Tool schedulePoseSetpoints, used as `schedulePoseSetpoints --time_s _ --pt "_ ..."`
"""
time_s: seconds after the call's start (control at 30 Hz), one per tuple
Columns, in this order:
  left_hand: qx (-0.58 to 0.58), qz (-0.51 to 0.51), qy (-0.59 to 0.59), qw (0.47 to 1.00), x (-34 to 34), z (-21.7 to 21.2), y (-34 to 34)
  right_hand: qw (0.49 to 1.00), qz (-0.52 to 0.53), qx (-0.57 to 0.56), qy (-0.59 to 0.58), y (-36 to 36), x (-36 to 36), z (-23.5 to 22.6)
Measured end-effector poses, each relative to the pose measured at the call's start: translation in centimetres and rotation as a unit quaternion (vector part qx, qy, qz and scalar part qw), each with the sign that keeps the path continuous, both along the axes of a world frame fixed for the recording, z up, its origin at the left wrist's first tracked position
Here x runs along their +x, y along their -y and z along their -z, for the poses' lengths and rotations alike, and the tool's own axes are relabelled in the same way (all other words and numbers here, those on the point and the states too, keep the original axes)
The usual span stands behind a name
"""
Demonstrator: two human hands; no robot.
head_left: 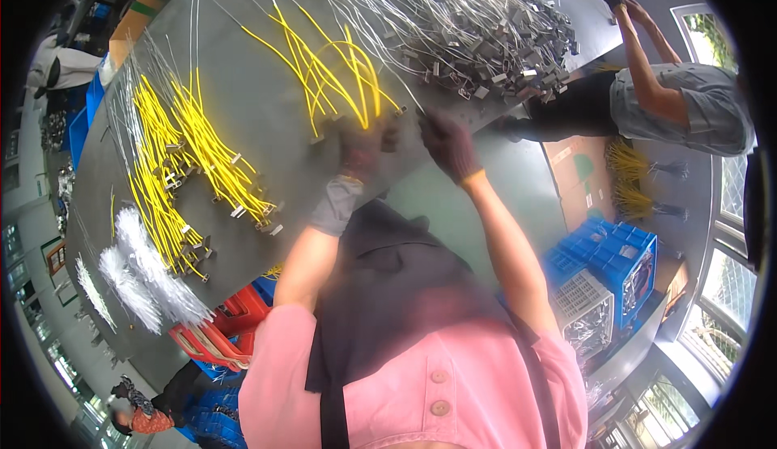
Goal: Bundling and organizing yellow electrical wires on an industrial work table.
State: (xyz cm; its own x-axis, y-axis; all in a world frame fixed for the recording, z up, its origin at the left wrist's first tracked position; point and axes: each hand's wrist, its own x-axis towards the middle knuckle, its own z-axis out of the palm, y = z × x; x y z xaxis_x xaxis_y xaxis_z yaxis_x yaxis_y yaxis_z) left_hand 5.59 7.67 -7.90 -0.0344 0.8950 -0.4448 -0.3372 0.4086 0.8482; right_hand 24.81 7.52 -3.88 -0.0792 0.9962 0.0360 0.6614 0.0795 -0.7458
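Observation:
At the table's near edge, my left hand (pixel 362 148), in a dark reddish work glove, is closed around a yellow-sleeved wire (pixel 354 69) that loops up in front of it. Close by on the right, my gloved right hand (pixel 447 146) pinches the end of a thin silver wire (pixel 402 71) leading up toward the large heap. Several more yellow-sleeved wires (pixel 310 61) lie fanned out just beyond my left hand, small dark metal pieces on their ends. The gloves hide exactly how the fingers grip.
A heap of dark metal blocks (pixel 494 52) with silver wires covers the far right. Bundled yellow wires (pixel 162 166) and white strands (pixel 146 267) lie left. Blue crates (pixel 611 259) stand right, a red crate (pixel 222 328) below left. Another person (pixel 680 97) works at the far right.

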Motion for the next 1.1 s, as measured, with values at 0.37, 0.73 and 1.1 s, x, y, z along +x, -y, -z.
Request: schedulePoseSetpoints --time_s 0.37,0.73,1.1 --pt "-0.108 0.033 0.181 0.977 8.2 3.1 2.0 0.923 -0.039 -0.353 0.150 39.9 21.6 9.0" --pt "0.299 0.096 -0.209 0.926 5.3 6.8 -0.9 0.861 -0.019 -0.469 0.194 60.5 30.5 13.6" --pt "0.165 -0.002 -0.001 0.986 7.5 -0.1 3.9 0.838 0.015 -0.501 0.217 61.6 33.5 16.9"
